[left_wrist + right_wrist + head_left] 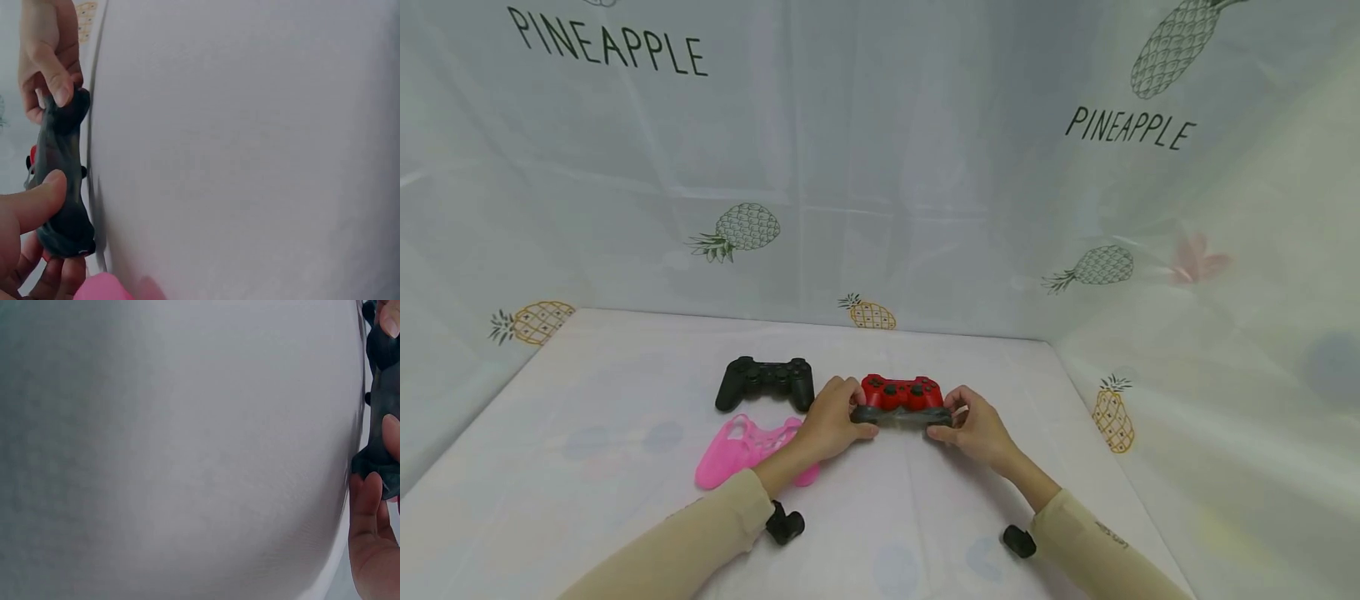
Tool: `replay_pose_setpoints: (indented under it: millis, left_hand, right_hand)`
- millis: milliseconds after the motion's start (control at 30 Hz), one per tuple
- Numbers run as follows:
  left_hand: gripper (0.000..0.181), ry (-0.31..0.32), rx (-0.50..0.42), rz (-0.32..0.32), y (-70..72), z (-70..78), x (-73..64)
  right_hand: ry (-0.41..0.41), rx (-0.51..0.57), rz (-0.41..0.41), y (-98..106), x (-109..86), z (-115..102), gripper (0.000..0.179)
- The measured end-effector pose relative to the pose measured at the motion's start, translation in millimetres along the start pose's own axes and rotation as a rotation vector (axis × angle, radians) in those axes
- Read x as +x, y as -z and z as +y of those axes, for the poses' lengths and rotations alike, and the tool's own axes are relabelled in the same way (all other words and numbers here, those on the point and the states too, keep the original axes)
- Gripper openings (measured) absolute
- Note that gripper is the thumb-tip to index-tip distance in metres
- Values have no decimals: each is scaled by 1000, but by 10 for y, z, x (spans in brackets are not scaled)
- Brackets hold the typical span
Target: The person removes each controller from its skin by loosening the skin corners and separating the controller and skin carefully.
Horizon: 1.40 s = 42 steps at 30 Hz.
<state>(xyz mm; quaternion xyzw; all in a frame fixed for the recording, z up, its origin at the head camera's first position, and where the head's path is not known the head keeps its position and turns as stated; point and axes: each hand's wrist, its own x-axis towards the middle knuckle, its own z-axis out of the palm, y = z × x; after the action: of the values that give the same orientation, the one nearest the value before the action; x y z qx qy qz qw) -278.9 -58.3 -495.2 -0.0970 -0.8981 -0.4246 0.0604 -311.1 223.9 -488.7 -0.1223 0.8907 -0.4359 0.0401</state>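
A red game controller (901, 393) is in the middle of the head view, with a dark grey, slightly see-through soft controller cover (901, 416) along its near side. My left hand (833, 421) grips the left end of the cover, thumb on the near face and fingers behind. At the other end my right hand (981, 429) pinches it between thumb and fingers. The left wrist view shows the cover (61, 156) stretched between both hands, with only a sliver of red behind it. In the right wrist view the cover (389, 394) is cut off by the frame edge.
A black game controller (765, 380) lies to the left on the white-covered table (625, 383). Nearer, a pink controller cover (741, 456) lies partly behind my left forearm. Small black devices (786, 525) sit at both wrists. A pineapple-print sheet (910, 208) hangs behind.
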Motion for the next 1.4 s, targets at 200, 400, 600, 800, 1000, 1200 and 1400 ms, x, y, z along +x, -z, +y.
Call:
replay_pose_setpoints:
  millis: [200, 400, 600, 800, 1000, 1200, 1400]
  left_hand:
    - [42, -17, -36, 16, -3, 8, -16]
    - [45, 9, -99, 37, -40, -16, -22]
    - [56, 72, -185, 63, -82, -4, -28]
    - [51, 95, -187, 111, -77, 60, -32]
    - [49, 110, -177, 140, -91, 70, -15]
    - [49, 135, -216, 150, -131, 45, 34]
    - [50, 99, -236, 144, -126, 49, 43]
  right_hand:
    - [-21, 29, -6, 48, -9, 42, 49]
    - [29, 9, -8, 79, 0, 50, 52]
    - [37, 15, 17, 90, 3, 38, 49]
    - [20, 25, 58, 85, 8, 30, 49]
    - [3, 84, 59, 77, 31, 36, 51]
    - [-26, 168, 48, 77, 38, 31, 51]
    - [-34, 189, 48, 89, 43, 34, 50]
